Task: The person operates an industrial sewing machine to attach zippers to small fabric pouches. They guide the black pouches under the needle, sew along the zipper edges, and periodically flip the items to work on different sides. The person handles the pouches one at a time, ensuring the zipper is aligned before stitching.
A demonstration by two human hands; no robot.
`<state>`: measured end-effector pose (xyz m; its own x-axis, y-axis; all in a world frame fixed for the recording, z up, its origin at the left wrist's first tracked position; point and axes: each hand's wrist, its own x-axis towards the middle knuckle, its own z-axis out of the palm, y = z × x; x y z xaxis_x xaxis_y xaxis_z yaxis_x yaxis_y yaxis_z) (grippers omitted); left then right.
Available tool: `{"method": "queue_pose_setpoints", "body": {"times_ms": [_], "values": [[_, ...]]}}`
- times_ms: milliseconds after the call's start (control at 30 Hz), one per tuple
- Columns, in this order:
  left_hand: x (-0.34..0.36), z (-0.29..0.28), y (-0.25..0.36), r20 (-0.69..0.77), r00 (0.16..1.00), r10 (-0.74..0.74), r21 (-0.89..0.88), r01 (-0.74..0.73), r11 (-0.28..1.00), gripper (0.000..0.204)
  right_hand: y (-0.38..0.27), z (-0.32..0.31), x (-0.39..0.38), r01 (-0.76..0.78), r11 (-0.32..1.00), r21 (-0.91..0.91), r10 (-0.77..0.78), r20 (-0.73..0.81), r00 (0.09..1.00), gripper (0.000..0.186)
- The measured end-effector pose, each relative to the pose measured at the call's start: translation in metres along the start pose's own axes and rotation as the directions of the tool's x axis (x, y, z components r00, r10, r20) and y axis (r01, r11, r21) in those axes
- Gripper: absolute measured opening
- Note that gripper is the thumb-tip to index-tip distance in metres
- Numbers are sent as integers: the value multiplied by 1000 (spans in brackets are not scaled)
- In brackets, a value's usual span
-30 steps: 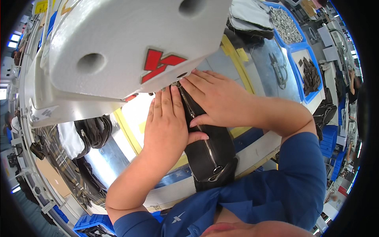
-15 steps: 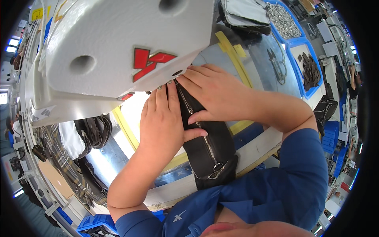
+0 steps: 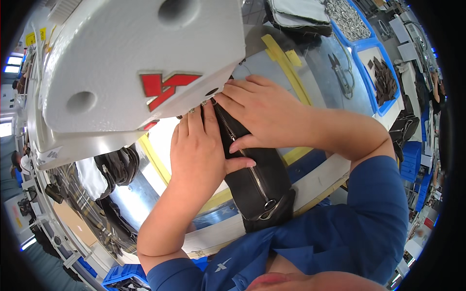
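Note:
A black fabric piece with a metal zipper [image 3: 277, 179] runs from the table's front edge up beneath the head of a white sewing machine [image 3: 111, 58]. My left hand [image 3: 198, 155] lies flat on its left side, fingers stretched forward and thumb reaching across the zipper. On the other side, my right hand [image 3: 264, 114] presses down with fingers extended under the machine's edge, its thumb beside the zipper. The zipper pull [image 3: 269, 204] sits at the near end. The machine head hides the needle area and partly covers the fingertips.
Scissors [image 3: 342, 75] lie on the metal tabletop at the right. Beyond them stand a blue bin of brown pieces [image 3: 371, 92] and another of silver metal parts [image 3: 347, 19]. Zippered black pouches [image 3: 121, 165] are piled at the left; stacked fabric [image 3: 301, 12] sits at the back.
The view has shifted a little, so the machine head appears further left. Both hands keep almost the same place on the black fabric piece.

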<state>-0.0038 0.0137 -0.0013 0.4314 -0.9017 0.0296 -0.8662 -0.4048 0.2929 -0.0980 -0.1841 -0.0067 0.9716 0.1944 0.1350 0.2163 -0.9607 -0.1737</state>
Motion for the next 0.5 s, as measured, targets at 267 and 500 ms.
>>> {"method": "queue_pose_setpoints", "body": {"times_ms": [267, 500], "values": [[0, -1, 1, 27, 999, -21, -9, 22, 1000, 138, 0, -3, 1, -5, 1000, 7, 5, 37, 999, 94], [-2, 1, 0, 13, 1000, -13, 17, 13, 1000, 138, 3, -7, 0, 38, 999, 21, -40, 58, 998, 83]]}}
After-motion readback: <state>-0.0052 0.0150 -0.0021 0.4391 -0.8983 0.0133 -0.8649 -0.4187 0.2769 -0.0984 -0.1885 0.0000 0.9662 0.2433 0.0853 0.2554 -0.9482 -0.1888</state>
